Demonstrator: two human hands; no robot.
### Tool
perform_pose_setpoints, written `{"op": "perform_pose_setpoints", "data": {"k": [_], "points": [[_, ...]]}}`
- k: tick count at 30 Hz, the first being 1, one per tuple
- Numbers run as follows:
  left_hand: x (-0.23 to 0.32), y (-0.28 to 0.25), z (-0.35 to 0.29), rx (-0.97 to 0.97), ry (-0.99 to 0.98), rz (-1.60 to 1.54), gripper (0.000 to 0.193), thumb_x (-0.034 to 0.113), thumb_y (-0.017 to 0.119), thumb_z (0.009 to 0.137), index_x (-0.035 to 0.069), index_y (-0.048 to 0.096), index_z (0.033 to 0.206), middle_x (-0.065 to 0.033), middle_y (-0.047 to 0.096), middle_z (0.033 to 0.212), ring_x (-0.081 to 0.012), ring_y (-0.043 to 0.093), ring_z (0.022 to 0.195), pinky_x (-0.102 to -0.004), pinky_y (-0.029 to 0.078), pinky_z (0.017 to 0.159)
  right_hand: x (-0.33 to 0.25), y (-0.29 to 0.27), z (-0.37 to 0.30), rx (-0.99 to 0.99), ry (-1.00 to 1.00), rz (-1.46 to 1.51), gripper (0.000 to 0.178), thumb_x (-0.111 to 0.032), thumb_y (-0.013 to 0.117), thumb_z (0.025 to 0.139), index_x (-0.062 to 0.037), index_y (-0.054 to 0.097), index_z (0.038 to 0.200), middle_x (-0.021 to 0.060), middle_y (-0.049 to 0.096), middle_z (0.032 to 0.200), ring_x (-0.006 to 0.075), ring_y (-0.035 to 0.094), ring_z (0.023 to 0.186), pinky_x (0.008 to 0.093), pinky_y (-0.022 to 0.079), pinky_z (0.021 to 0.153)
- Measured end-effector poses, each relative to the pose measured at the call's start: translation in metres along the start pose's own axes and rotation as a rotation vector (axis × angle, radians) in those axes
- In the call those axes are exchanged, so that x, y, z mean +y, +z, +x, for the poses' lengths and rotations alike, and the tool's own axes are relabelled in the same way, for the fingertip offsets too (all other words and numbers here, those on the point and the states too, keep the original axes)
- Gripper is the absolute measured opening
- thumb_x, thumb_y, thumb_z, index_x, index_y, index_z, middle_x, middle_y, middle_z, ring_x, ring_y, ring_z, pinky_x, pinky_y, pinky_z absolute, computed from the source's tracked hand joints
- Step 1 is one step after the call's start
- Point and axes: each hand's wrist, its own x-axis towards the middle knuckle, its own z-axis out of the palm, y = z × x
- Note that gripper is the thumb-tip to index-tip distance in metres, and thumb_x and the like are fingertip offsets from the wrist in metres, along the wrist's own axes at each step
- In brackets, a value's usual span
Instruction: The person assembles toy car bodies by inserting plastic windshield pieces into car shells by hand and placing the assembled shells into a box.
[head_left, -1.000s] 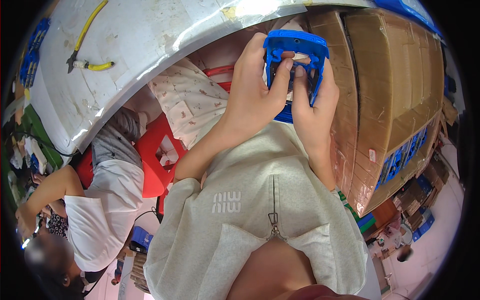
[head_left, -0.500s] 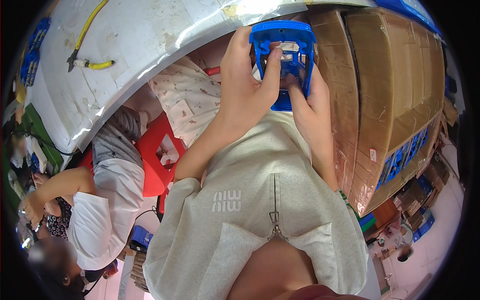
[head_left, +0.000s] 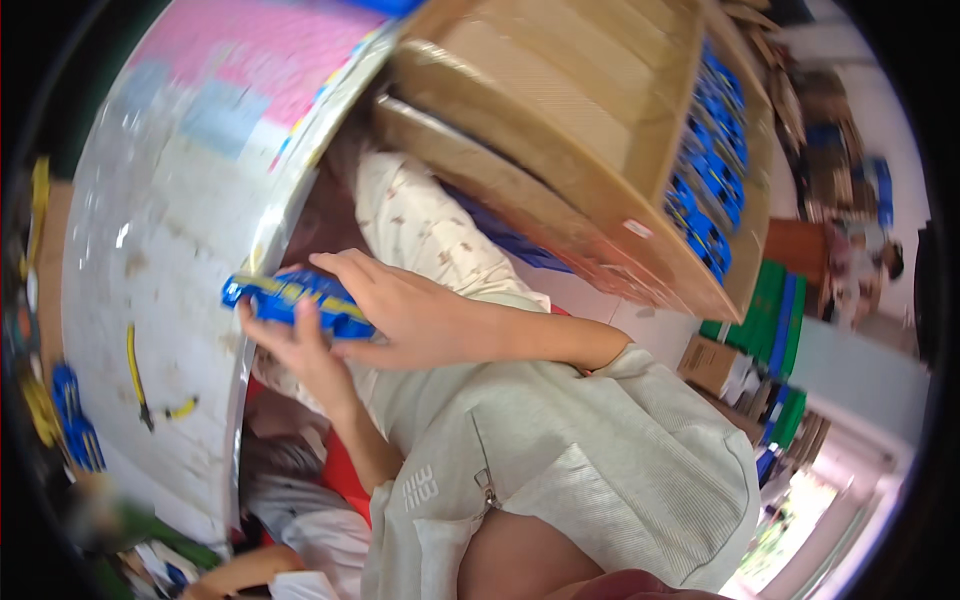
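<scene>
A blue plastic toy car body shell (head_left: pixel 290 298) with yellow markings lies sideways between my hands, just off the table's edge. My left hand (head_left: pixel 315 362) grips it from below, thumb and fingers around its near side. On its right end my right hand (head_left: pixel 405 312) is closed, fingers reaching over the top. The right fingers hide part of the shell.
A plastic-covered table (head_left: pixel 190 330) on the left bears yellow-handled nippers (head_left: pixel 138 375) and more blue shells (head_left: pixel 75 415). At upper right stands a cardboard box (head_left: pixel 560 120) with several blue shells (head_left: pixel 710 170) inside. A co-worker's arm (head_left: pixel 240 570) shows at lower left.
My view has swung to the right. Both hands have moved left and down with the shell, from beside the box to the table's edge. The shell has turned onto its side.
</scene>
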Motion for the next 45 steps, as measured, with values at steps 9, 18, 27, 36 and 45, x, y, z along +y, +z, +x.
{"op": "perform_pose_setpoints", "data": {"k": [9,18,27,36,45], "points": [[0.038,-0.013,0.022,-0.244,0.091,-0.443,0.064,0.023,0.056,0.079,0.002,0.024,0.13,-0.0203,0.047,0.111,-0.0257,0.053,0.096,-0.0367,0.044,0.086,0.027,-0.246,-0.139,0.587,0.456,-1.021,0.019,-0.014,0.057,0.08,0.0028,0.056,0.088,0.017,0.057,0.083,0.0284,0.056,0.078,0.0329,0.044,0.073],[0.045,-0.038,0.018,-0.215,0.09,-0.325,0.071,0.017,0.061,0.077,0.004,0.017,0.133,-0.0142,0.044,0.114,-0.0202,0.044,0.105,-0.0302,0.034,0.092,0.133,-0.298,-0.266,0.445,0.698,-0.721,0.064,-0.006,0.07,0.067,0.0055,0.041,0.122,0.0193,0.05,0.118,0.0261,0.048,0.109,0.0336,0.037,0.094],[0.109,-0.202,0.052,0.722,0.298,0.892,0.066,0.027,0.069,0.069,-0.011,0.042,0.116,-0.0229,0.054,0.099,-0.0282,0.056,0.087,-0.034,0.045,0.077,0.144,-0.319,-0.244,0.374,0.724,-0.753,0.036,-0.012,0.072,0.068,0.0024,0.046,0.088,0.0063,0.041,0.077,0.018,0.038,0.07,0.0259,0.038,0.066],[0.094,-0.305,0.141,0.98,0.016,1.679,0.053,0.022,0.067,0.062,-0.008,0.05,0.102,-0.0233,0.054,0.1,-0.0304,0.051,0.1,-0.0392,0.043,0.082,0.106,-0.312,-0.232,0.308,0.692,-0.915,0.039,-0.02,0.073,0.069,0.0042,0.046,0.083,0.0108,0.045,0.076,0.0204,0.041,0.072,0.0281,0.039,0.07],[0.079,-0.274,0.182,0.071,0.769,1.629,0.018,0.006,0.057,0.071,0.005,0.057,0.089,-0.0117,0.059,0.085,-0.0277,0.055,0.084,-0.0372,0.043,0.074,-0.049,-0.241,-0.113,0.536,0.298,-1.285,0.042,-0.02,0.071,0.073,0.0057,0.051,0.1,0.0153,0.054,0.09,0.023,0.051,0.082,0.0325,0.042,0.076]]}}
